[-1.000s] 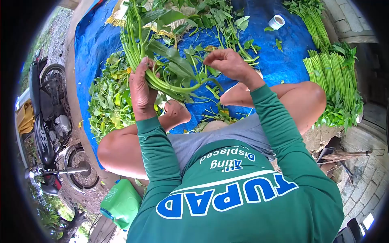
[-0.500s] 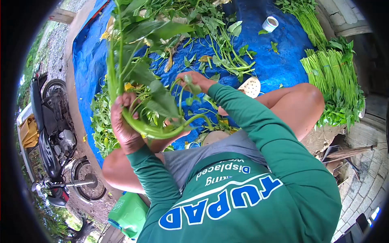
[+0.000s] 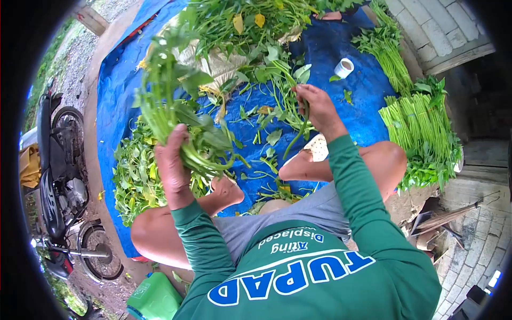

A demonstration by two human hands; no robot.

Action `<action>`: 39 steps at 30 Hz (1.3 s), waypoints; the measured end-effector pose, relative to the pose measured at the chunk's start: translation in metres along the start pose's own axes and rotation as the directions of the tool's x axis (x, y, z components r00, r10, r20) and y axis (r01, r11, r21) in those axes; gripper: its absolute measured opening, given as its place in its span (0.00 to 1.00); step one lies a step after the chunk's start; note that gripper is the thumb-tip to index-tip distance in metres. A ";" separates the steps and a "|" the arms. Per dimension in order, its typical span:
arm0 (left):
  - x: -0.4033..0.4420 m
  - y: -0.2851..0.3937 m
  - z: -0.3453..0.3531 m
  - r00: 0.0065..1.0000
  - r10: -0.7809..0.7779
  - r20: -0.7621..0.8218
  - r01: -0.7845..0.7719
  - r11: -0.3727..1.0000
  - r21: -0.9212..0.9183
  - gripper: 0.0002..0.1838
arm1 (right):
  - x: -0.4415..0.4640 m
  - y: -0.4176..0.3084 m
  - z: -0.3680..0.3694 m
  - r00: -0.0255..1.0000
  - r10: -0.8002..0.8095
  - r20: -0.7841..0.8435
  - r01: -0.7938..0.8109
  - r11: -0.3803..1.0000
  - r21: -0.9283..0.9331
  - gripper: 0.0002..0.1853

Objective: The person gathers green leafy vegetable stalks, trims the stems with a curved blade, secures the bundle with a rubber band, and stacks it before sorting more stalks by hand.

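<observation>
My left hand (image 3: pixel 175 165) is closed round a bunch of leafy green stems (image 3: pixel 160 106), whose blurred tops point up and away. To the right, my right hand (image 3: pixel 317 106) pinches a single green stem (image 3: pixel 296 136) that hangs down toward my foot. Below the left hand's bunch, cut ends curve toward my lap. A heap of loose leaves (image 3: pixel 133 178) lies on the blue tarp (image 3: pixel 368 112) at the left. Scattered stems (image 3: pixel 282 90) lie on the tarp beyond my hands.
Tied bundles of stems (image 3: pixel 421 125) stand at the right. A white cup (image 3: pixel 344 68) sits on the tarp. Farther off is a large pile of greens (image 3: pixel 245 26). At the left are a motorcycle (image 3: pixel 58 186) and a green jug (image 3: pixel 154 298).
My right hand has moved from beside the bunch out to the right, now with a stem in its fingers. My left hand has shifted slightly right with the bunch.
</observation>
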State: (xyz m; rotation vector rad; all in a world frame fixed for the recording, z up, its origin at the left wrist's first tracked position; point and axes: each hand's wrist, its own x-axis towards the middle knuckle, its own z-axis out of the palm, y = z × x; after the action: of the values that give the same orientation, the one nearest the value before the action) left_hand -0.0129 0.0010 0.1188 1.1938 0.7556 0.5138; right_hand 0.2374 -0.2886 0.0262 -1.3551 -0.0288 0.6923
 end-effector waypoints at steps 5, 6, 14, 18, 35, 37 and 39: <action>-0.017 -0.010 0.031 0.994 -0.004 0.108 0.003 1.000 0.006 0.14 | -0.048 -0.030 0.041 0.997 -0.075 0.032 0.071 0.991 0.115 0.10; -0.022 -0.008 0.034 0.990 -0.016 0.138 0.017 1.000 -0.005 0.15 | -0.055 -0.035 0.050 0.995 -0.096 0.038 0.092 0.991 0.101 0.11; -0.035 -0.025 0.044 0.960 -0.032 0.278 0.050 0.997 -0.058 0.12 | -0.108 -0.024 0.136 0.931 -0.296 0.215 0.294 0.955 0.042 0.14; -0.041 -0.034 0.057 0.961 0.022 0.275 0.022 0.988 -0.156 0.11 | -0.114 0.006 0.150 0.897 -0.333 0.291 0.332 0.942 0.055 0.12; -0.014 -0.017 0.027 0.910 0.051 0.411 -0.073 0.997 0.037 0.30 | -0.055 -0.128 0.150 0.446 0.062 0.893 0.821 -0.426 -0.381 0.06; -0.007 -0.027 0.026 0.945 0.151 0.290 -0.145 0.989 -0.042 0.37 | -0.052 -0.146 0.164 0.513 0.150 0.845 0.761 -0.536 -0.366 0.05; -0.015 -0.029 0.042 0.908 0.153 0.390 -0.191 0.980 0.061 0.37 | -0.034 -0.143 0.172 0.504 0.129 0.854 0.726 -0.599 -0.338 0.05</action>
State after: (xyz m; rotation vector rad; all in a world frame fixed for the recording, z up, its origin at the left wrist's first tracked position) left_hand 0.0079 -0.0453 0.1019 1.4092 0.3425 0.3727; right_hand 0.2031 -0.1597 0.2096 -2.3532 -2.3670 -0.1177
